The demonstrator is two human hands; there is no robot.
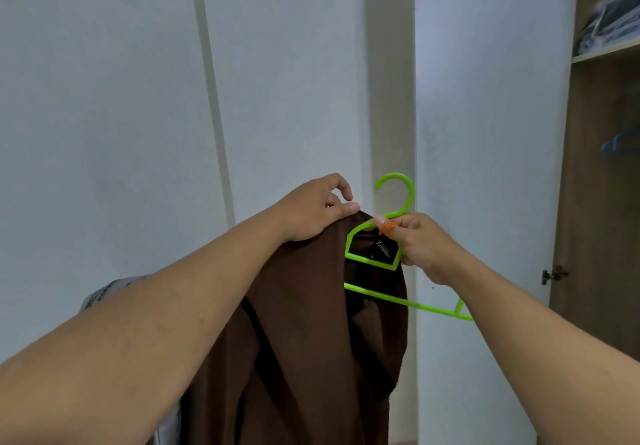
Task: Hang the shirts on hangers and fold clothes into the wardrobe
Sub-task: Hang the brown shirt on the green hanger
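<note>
Both hands hold a brown shirt (311,323) on a green hanger (377,261) before white doors. Left hand (311,209) pinches the shoulder; right hand (420,244) grips the hanger's neck, hook up, bar slanting down-right.

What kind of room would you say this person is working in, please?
Most likely a bedroom or dressing area at home: an open wardrobe with folded clothes on its shelf, a blue hanger inside, and a brown shirt going onto a green hanger.

Shirt (311,323) on hanger (394,202) (wardrobe (602,202) rightward)
</note>
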